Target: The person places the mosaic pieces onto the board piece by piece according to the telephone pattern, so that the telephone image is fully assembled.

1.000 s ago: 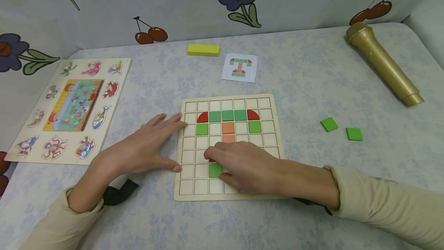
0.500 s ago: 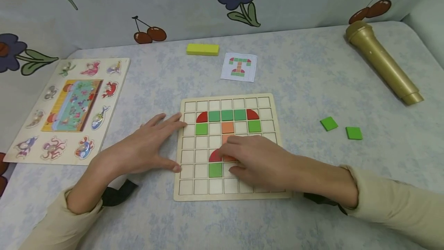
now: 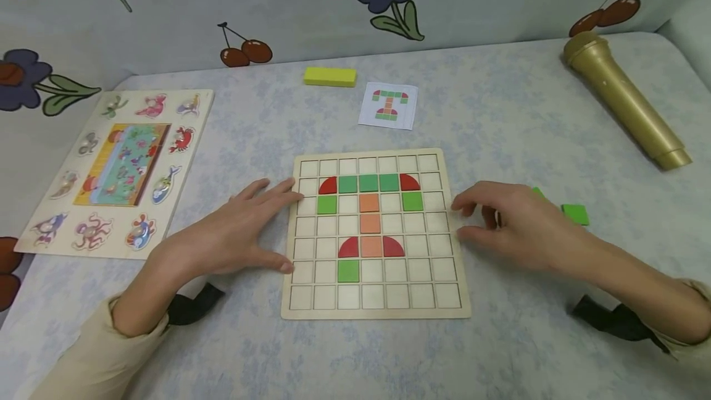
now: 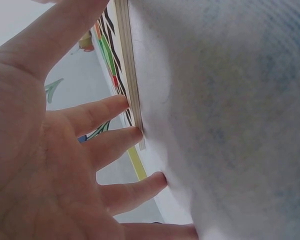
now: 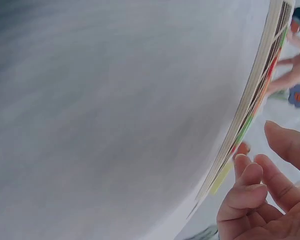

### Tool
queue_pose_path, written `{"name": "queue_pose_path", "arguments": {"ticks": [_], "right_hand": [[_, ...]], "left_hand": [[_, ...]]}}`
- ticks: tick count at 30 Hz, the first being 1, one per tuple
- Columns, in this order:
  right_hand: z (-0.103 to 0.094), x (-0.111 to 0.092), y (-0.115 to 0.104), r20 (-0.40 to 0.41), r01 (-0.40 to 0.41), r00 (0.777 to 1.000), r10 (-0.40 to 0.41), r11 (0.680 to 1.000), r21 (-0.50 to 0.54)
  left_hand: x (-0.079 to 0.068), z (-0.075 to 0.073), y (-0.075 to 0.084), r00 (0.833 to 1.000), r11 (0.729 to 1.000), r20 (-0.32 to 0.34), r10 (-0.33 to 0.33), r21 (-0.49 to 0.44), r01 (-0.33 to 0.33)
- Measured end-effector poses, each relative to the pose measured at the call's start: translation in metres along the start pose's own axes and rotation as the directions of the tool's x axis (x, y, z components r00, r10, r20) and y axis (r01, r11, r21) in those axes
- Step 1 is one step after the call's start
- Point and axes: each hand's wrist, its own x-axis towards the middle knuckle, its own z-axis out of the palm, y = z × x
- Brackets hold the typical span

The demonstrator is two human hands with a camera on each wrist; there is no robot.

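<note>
A wooden grid board (image 3: 348, 297) lies flat on the table, with red quarter-round, green and orange square tiles in its cells. My left hand (image 3: 228, 236) rests at the board's left edge, fingers spread; in the left wrist view its fingertips (image 4: 135, 134) touch the board's side. Just off the right edge hovers my right hand (image 3: 516, 221), its fingers loosely bent with nothing between them, as the right wrist view also shows. Two loose green tiles lie by that hand: one green tile (image 3: 575, 214) shows fully, the other green tile (image 3: 538, 192) is mostly hidden behind it.
A pattern card (image 3: 388, 106) and a yellow block (image 3: 330, 77) lie behind the board. To the left is a sea-animal puzzle (image 3: 113, 230). A gold microphone (image 3: 627, 100) lies at the back right. A patterned cloth hangs behind the table.
My right hand has left the board's lower middle and moved right, past its edge. The red quarter-rounds and orange tile there are now uncovered. The left hand stays in place.
</note>
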Motion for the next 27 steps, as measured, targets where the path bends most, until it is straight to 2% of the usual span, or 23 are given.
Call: {"name": "queue_pose_path", "arguments": {"ticks": [4, 10, 13, 17, 20, 27], "right_hand": [[-0.011, -0.01, 0.018, -0.061, -0.011, 0.998, 0.006, 0.996, -0.087], [-0.027, -0.021, 0.04, -0.074, -0.097, 0.994, 0.084, 0.974, -0.204], [-0.033, -0.024, 0.05, -0.025, -0.177, 0.984, 0.177, 0.955, -0.238], [-0.035, -0.026, 0.06, 0.067, -0.269, 0.953, 0.294, 0.929, -0.254], [-0.034, -0.027, 0.064, 0.086, -0.272, 0.949, 0.302, 0.927, -0.259], [-0.033, -0.03, 0.067, 0.077, -0.237, 0.962, 0.26, 0.944, -0.231]], "left_hand": [[-0.001, 0.0, 0.0, 1.0, 1.0, 0.001, -0.001, 0.004, 0.001], [-0.001, 0.0, 0.001, 1.0, 1.0, 0.005, -0.004, 0.003, 0.004], [0.0, 0.0, 0.001, 1.0, 1.0, 0.006, -0.004, 0.005, 0.004], [0.0, 0.0, 0.001, 1.0, 1.0, 0.007, -0.007, 0.007, 0.007], [0.0, 0.0, 0.001, 1.0, 1.0, 0.009, -0.008, 0.006, 0.008], [0.0, 0.0, 0.001, 1.0, 1.0, 0.009, -0.011, 0.004, 0.011]]}}
